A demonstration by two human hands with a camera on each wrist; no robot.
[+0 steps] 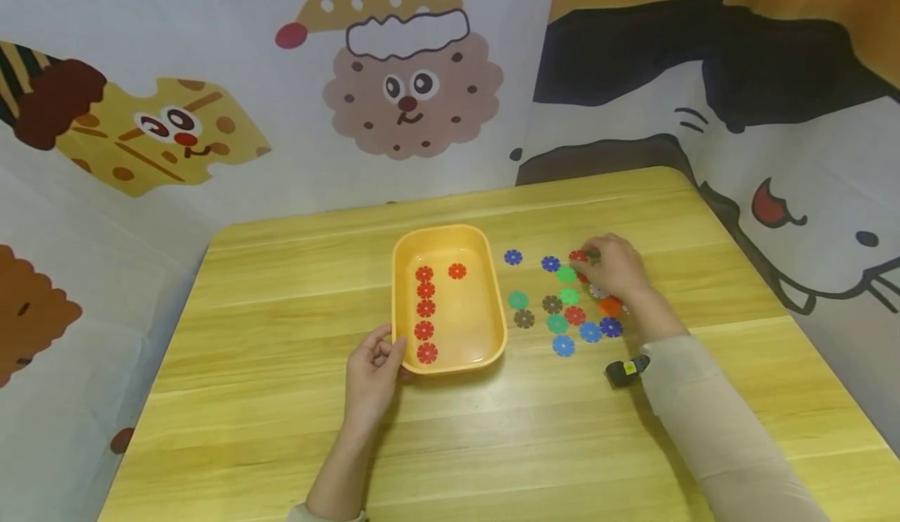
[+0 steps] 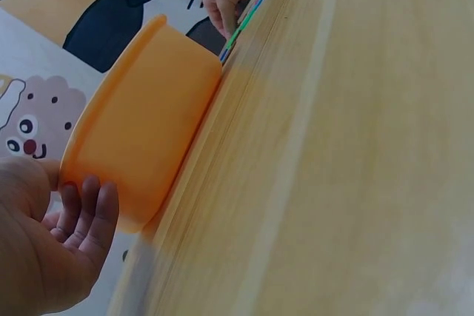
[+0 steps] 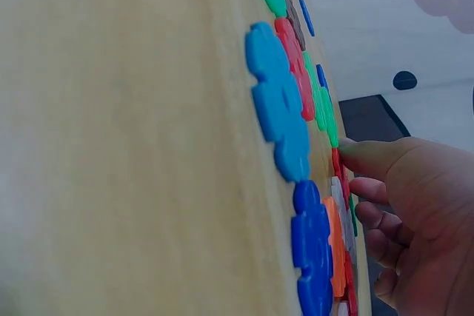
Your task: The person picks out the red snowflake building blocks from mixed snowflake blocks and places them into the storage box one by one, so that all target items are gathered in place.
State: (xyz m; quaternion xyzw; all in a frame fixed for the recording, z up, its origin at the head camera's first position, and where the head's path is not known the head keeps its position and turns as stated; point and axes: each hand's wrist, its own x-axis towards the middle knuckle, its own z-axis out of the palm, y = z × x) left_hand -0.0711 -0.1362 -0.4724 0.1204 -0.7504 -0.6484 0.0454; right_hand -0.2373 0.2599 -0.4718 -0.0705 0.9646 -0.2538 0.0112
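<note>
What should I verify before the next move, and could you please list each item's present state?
1. Tray steadied: ok; the left hand holds it near its near left corner.
2. Only red discs in the tray: ok; six, five in a column and one apart.
3. Room left in the tray: ok; much of its floor is bare.
4. Right hand firmly pinching a red disc: cannot tell; it is at one, but the grip is partly hidden.
5. No red disc left on the table: not ok; a loose red one lies among the mixed-colour discs.
</note>
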